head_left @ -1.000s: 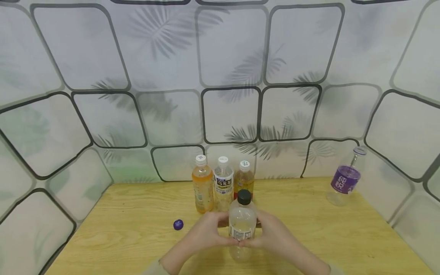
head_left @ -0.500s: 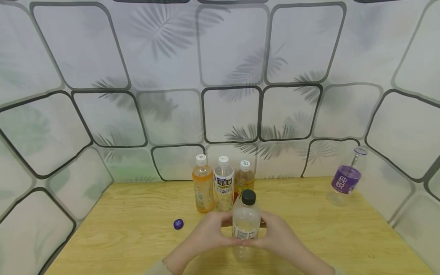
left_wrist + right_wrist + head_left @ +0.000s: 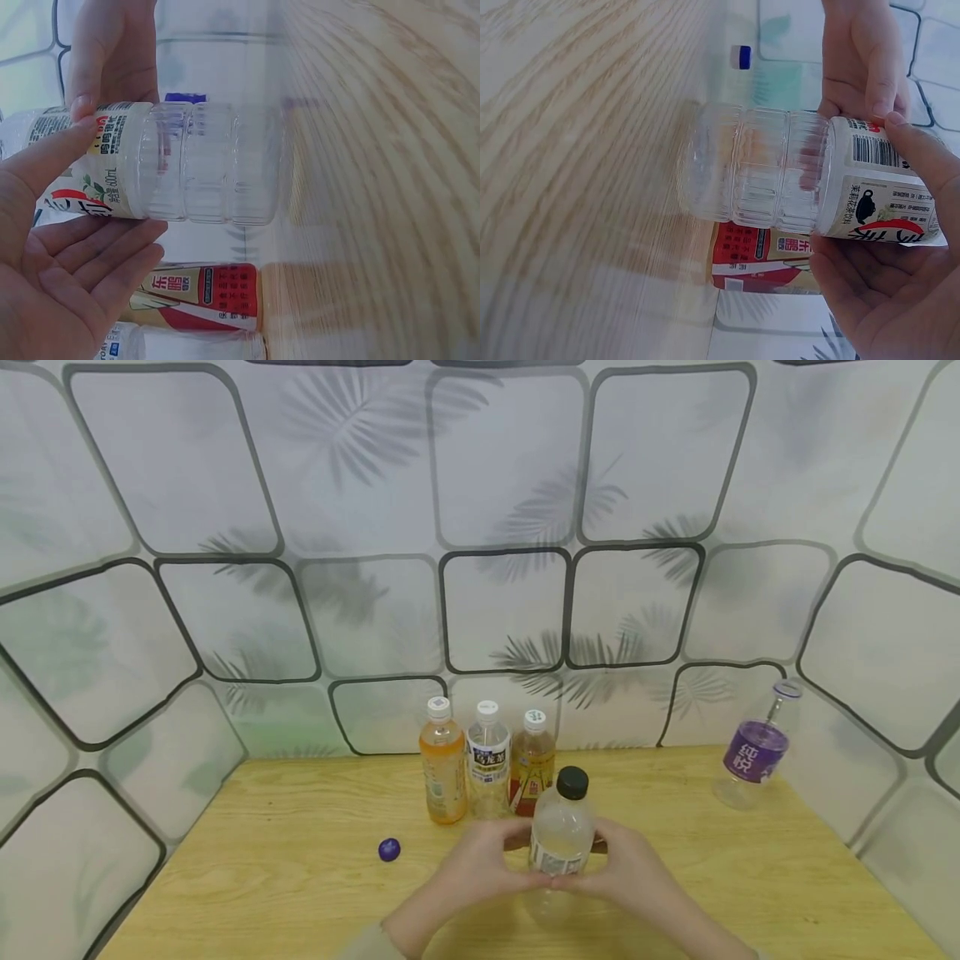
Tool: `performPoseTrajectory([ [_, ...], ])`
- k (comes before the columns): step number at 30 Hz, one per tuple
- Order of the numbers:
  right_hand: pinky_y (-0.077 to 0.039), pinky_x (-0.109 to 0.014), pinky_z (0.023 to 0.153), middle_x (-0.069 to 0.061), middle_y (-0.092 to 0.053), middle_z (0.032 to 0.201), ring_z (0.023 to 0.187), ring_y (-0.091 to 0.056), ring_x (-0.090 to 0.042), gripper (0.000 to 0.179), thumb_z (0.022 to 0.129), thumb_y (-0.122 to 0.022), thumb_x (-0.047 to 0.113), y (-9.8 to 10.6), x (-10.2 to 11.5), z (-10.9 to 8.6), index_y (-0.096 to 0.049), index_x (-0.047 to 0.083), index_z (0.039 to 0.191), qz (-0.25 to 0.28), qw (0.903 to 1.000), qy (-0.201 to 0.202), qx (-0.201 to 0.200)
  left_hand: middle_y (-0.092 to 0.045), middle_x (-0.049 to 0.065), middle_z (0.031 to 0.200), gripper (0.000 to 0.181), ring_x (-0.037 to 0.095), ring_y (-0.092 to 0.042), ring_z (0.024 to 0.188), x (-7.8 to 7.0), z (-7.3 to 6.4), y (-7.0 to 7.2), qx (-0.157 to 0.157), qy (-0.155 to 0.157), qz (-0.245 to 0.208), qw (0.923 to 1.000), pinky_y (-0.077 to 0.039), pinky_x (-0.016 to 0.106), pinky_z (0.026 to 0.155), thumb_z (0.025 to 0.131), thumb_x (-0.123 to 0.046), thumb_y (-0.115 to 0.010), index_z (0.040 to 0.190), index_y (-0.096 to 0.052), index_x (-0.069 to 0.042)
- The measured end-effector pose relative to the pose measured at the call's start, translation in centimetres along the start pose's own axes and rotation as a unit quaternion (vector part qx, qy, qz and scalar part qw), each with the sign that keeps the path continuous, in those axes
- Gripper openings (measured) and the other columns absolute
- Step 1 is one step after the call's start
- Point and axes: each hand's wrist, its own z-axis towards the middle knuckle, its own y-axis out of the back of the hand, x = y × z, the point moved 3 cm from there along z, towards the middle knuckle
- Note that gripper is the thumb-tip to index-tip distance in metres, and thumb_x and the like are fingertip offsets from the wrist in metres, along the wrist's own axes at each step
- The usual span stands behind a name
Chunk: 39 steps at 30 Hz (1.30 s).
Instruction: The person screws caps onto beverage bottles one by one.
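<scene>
A clear plastic bottle with a black cap and a white printed label is gripped from both sides. My left hand curls round its left side, and my right hand curls round its right. The thumbs meet across the label on the near side. In the right wrist view the bottle's ribbed bottom is close to the table; I cannot tell whether it touches. Just behind stands a bottle with a red and gold label, partly covered by the held one.
An orange drink bottle and a clear bottle with a white-and-dark label stand left of the red-labelled one. A purple cap lies on the wooden table. At the far right, a purple-labelled bottle stands near the patterned wall.
Both hands have shifted right together, carrying the black-capped bottle with them. More of the red-and-gold-labelled bottle behind it shows now. The other bottles and the purple cap stay put.
</scene>
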Motion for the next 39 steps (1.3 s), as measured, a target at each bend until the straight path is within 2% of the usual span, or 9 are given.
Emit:
performPoseTrajectory([
  [4, -0.065, -0.042, 0.090, -0.007, -0.079, 0.121, 0.106, -0.076, -0.027, 0.064, 0.073, -0.098, 0.037, 0.7, -0.2, -0.1, -0.073, 0.010, 0.125, -0.002, 0.9999, 0.009, -0.007, -0.074, 0.006, 0.136, 0.059, 0.018, -0.073, 0.122, -0.4, 0.5, -0.4, -0.009, 0.007, 0.003, 0.9999, -0.058, 0.028, 0.105, 0.082, -0.025, -0.093, 0.135, -0.070, -0.012],
  [8, -0.064, -0.048, 0.092, -0.010, -0.078, 0.123, 0.107, -0.076, -0.028, 0.067, 0.073, -0.098, 0.035, 1.3, -0.5, 0.0, -0.071, 0.008, 0.128, -0.008, 0.9998, -0.006, -0.017, -0.075, 0.006, 0.135, 0.057, 0.020, -0.073, 0.122, -0.8, 1.0, -0.8, -0.019, 0.011, 0.005, 0.9997, -0.059, 0.030, 0.105, 0.084, -0.025, -0.092, 0.135, -0.070, -0.012],
  [13, -0.064, -0.050, 0.093, -0.012, -0.078, 0.124, 0.108, -0.076, -0.029, 0.069, 0.073, -0.099, 0.034, 2.0, -0.9, 0.3, -0.071, 0.006, 0.129, -0.017, 0.9991, -0.023, -0.031, -0.075, 0.006, 0.135, 0.056, 0.020, -0.074, 0.120, -1.2, 1.7, -1.2, -0.040, 0.009, 0.020, 0.9990, -0.060, 0.031, 0.104, 0.085, -0.024, -0.091, 0.136, -0.070, -0.012],
  [22, -0.062, -0.054, 0.096, -0.020, -0.076, 0.125, 0.109, -0.076, -0.037, 0.071, 0.074, -0.098, 0.032, 2.8, -2.1, 1.2, -0.068, 0.002, 0.131, -0.021, 0.9975, -0.045, -0.050, -0.079, 0.005, 0.125, 0.047, 0.020, -0.076, 0.113, -1.4, 3.2, -1.9, -0.071, -0.004, 0.104, 0.9920, -0.062, 0.035, 0.100, 0.089, -0.025, -0.088, 0.131, -0.073, -0.011],
  [26, -0.061, -0.057, 0.097, -0.024, -0.075, 0.125, 0.110, -0.076, -0.040, 0.070, 0.075, -0.098, 0.031, 3.1, -2.5, 1.8, -0.067, 0.000, 0.130, -0.023, 0.9968, -0.050, -0.057, -0.078, 0.006, 0.127, 0.046, 0.023, -0.077, 0.114, -1.6, 4.0, -2.0, -0.081, -0.005, 0.124, 0.9890, -0.062, 0.036, 0.099, 0.090, -0.023, -0.086, 0.132, -0.072, -0.010],
  [31, -0.061, -0.057, 0.097, -0.026, -0.075, 0.126, 0.111, -0.075, -0.042, 0.069, 0.077, -0.097, 0.032, 3.6, -2.8, 2.6, -0.068, -0.003, 0.129, -0.037, 0.9955, -0.056, -0.067, -0.078, 0.006, 0.128, 0.044, 0.025, -0.077, 0.113, -1.9, 4.9, -1.9, -0.089, 0.002, 0.133, 0.9871, -0.063, 0.032, 0.095, 0.092, -0.021, -0.084, 0.134, -0.072, -0.011],
  [39, -0.062, -0.055, 0.095, -0.028, -0.075, 0.123, 0.111, -0.075, -0.044, 0.065, 0.078, -0.096, 0.034, 4.2, -2.7, 3.4, -0.069, -0.005, 0.124, -0.054, 0.9931, -0.053, -0.090, -0.081, 0.007, 0.119, 0.036, 0.024, -0.079, 0.100, -2.0, 5.9, -1.7, -0.113, 0.011, 0.145, 0.9828, -0.061, 0.021, 0.080, 0.096, -0.020, -0.080, 0.129, -0.074, -0.009],
])
